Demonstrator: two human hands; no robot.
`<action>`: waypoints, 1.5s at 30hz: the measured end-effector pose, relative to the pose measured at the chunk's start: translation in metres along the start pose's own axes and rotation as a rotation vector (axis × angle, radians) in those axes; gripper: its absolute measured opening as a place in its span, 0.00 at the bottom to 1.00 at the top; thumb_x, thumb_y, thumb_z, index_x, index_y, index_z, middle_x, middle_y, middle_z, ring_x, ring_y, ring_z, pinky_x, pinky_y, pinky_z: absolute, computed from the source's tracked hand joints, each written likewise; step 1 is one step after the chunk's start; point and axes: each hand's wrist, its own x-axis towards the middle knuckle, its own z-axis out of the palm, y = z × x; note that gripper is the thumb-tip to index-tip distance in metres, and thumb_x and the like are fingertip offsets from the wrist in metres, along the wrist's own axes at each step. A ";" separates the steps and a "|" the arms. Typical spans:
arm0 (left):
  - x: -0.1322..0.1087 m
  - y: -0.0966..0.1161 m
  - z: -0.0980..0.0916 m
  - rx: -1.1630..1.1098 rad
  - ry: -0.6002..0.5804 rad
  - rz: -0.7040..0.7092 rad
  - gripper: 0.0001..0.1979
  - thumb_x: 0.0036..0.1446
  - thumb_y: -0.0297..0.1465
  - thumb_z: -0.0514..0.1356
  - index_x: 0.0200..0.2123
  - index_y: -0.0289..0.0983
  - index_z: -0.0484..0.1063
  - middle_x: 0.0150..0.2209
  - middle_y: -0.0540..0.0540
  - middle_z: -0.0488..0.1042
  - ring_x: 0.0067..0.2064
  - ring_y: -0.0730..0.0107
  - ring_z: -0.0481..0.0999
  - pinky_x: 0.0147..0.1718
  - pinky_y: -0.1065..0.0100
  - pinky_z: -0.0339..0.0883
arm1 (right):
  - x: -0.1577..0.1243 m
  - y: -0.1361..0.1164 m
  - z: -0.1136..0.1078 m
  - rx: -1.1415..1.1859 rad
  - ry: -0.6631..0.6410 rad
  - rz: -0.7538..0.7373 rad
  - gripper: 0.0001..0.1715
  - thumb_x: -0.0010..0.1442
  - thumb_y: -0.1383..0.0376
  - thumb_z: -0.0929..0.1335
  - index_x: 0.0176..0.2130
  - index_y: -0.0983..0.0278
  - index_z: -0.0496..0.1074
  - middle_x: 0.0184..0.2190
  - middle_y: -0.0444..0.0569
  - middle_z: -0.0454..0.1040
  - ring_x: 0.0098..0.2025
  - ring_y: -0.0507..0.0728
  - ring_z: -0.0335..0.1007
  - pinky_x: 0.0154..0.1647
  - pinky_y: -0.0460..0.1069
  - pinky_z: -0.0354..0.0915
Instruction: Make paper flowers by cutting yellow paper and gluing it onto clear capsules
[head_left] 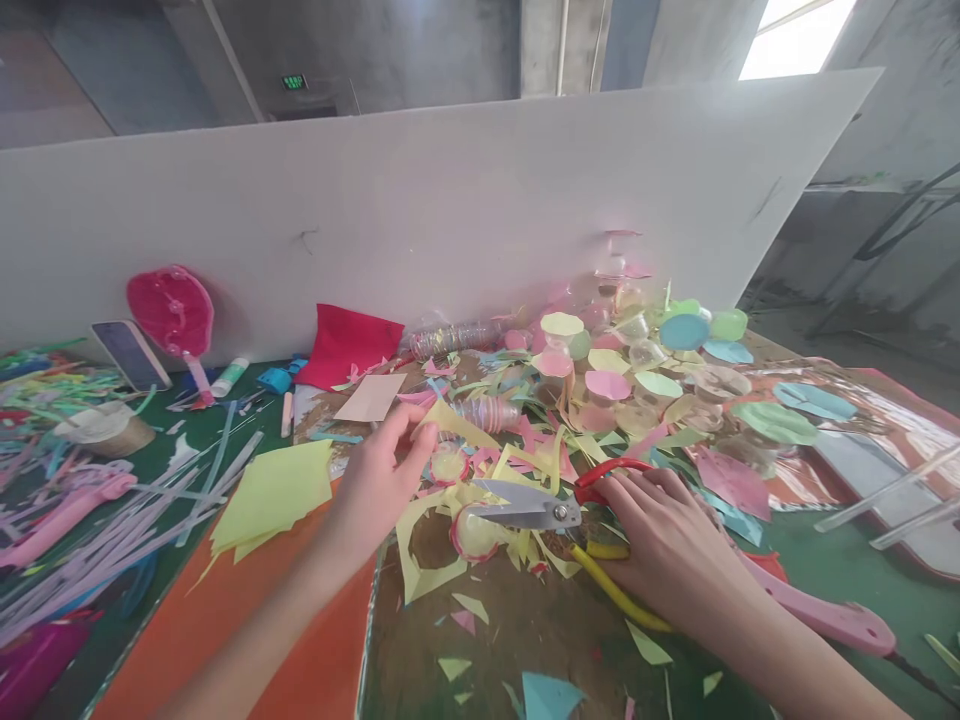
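Observation:
A yellow paper scrap [463, 425] is pinched between the thumb and fingers of my left hand [390, 455]. My right hand [660, 530] grips a pair of scissors [525, 503] by its red and yellow handles, which are spread apart. The blades point left, just below the held scrap. Under and around them lie paper offcuts [427, 580] and a round, clear-looking piece with a red rim [478, 530]. Close to my left wrist is a stack of yellow paper sheets [274, 492]. Behind the scrap rests a plastic bottle piece wound with pink [489, 412].
Paper-topped clear cups [609, 385] crowd the back right. A pink glue gun [825, 605] lies beside my right forearm. On the left are straws [142, 520], a phone [129, 355] and a pink fan-shaped object [172, 312]. A white panel [450, 220] stands behind.

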 end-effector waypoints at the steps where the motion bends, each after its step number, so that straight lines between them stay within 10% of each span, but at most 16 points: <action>1: 0.002 -0.001 0.000 -0.019 0.007 -0.003 0.12 0.63 0.43 0.53 0.34 0.41 0.65 0.28 0.52 0.67 0.28 0.72 0.66 0.27 0.72 0.59 | 0.000 0.000 0.001 -0.002 0.004 -0.007 0.14 0.53 0.59 0.70 0.38 0.61 0.67 0.37 0.53 0.79 0.38 0.64 0.73 0.40 0.54 0.59; 14: 0.015 0.006 0.022 -0.648 -0.204 -0.121 0.11 0.61 0.40 0.58 0.39 0.39 0.64 0.37 0.46 0.78 0.41 0.64 0.79 0.45 0.60 0.72 | 0.004 -0.001 0.001 0.006 -0.005 0.012 0.14 0.55 0.56 0.70 0.37 0.62 0.68 0.36 0.53 0.79 0.38 0.63 0.73 0.41 0.55 0.60; 22: 0.030 0.024 0.036 -1.007 -0.351 -0.276 0.09 0.60 0.33 0.59 0.33 0.39 0.60 0.27 0.54 0.69 0.24 0.79 0.69 0.26 0.73 0.67 | 0.003 0.000 0.003 -0.007 -0.040 0.011 0.18 0.52 0.55 0.73 0.37 0.63 0.70 0.38 0.54 0.79 0.37 0.63 0.74 0.40 0.55 0.61; 27: 0.042 0.037 0.040 -0.873 -0.358 -0.259 0.07 0.60 0.32 0.57 0.32 0.40 0.59 0.24 0.58 0.59 0.18 0.84 0.54 0.16 0.78 0.48 | 0.003 0.000 0.004 -0.007 -0.047 0.020 0.17 0.53 0.53 0.72 0.37 0.62 0.70 0.37 0.54 0.79 0.36 0.63 0.74 0.39 0.56 0.61; 45: 0.086 0.055 0.038 0.057 -0.377 0.218 0.33 0.58 0.46 0.56 0.63 0.40 0.55 0.28 0.51 0.74 0.18 0.72 0.62 0.21 0.70 0.51 | 0.004 -0.002 0.003 0.047 -0.048 0.036 0.19 0.53 0.53 0.73 0.37 0.63 0.70 0.36 0.53 0.80 0.36 0.63 0.74 0.43 0.56 0.60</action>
